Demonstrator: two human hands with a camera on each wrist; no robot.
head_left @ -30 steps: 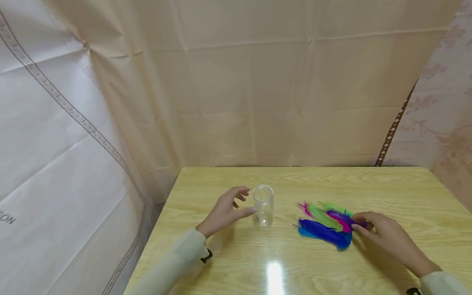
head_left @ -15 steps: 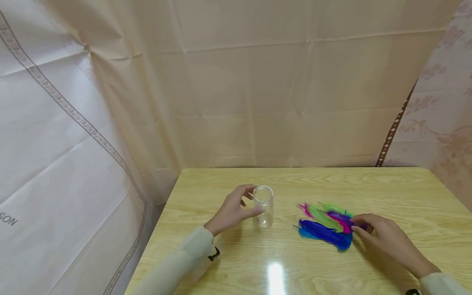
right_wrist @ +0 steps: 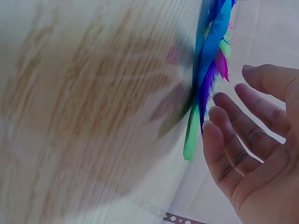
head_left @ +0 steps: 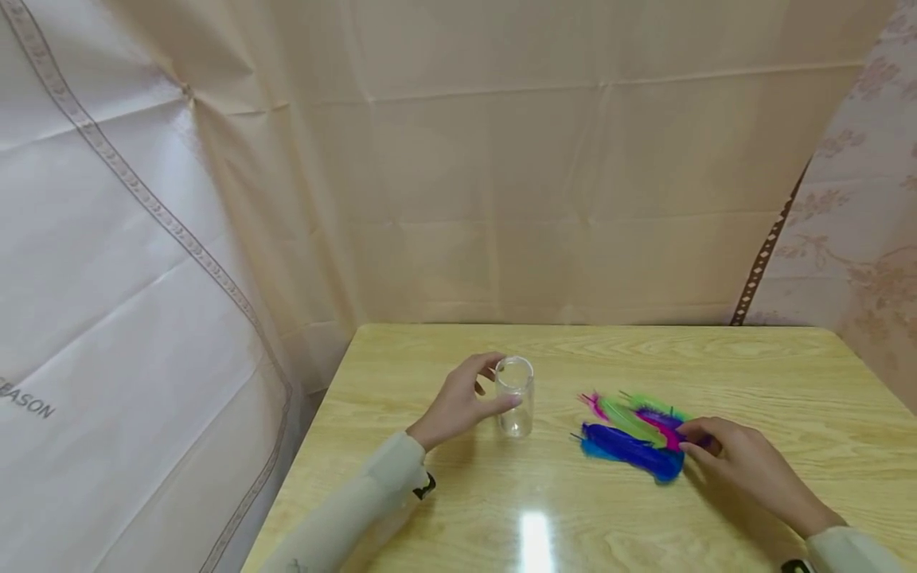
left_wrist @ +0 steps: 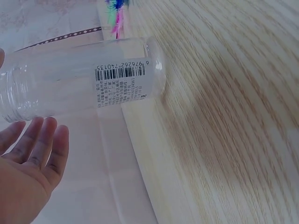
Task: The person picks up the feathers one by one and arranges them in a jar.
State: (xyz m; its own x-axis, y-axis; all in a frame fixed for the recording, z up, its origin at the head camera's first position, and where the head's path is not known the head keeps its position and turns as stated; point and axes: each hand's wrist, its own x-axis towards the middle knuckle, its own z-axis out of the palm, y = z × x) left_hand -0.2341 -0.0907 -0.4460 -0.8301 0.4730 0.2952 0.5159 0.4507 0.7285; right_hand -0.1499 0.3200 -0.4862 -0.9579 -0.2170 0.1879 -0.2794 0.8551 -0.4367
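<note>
A clear jar point(head_left: 522, 410) with a threaded neck stands upright on the wood-grain table point(head_left: 444, 521). My left hand point(head_left: 458, 404) holds it from the left, thumb across its front and a fingertip behind the rim. The left wrist view shows a barcode label point(left_wrist: 121, 84) on the jar's side and fingers bent by the neck. To the right lie several colourful feathers point(head_left: 630, 452), blue, purple, pink and green. My right hand point(head_left: 752, 465) is at their right end, fingertips right by them; in the right wrist view its fingers are loosely bent, with a gap between thumb and forefinger.
Beige sheeting point(head_left: 473, 183) hangs behind the table, along its back edge. White sheeting with a patterned band point(head_left: 165, 223) is at the left, and floral sheeting point(head_left: 860, 239) at the right. A bright light reflection point(head_left: 534, 541) lies on the table near the front.
My left hand has moved right, from beside the jar to around it, its thumb now across the front. My right hand has stayed by the feathers. The head view has shifted slightly.
</note>
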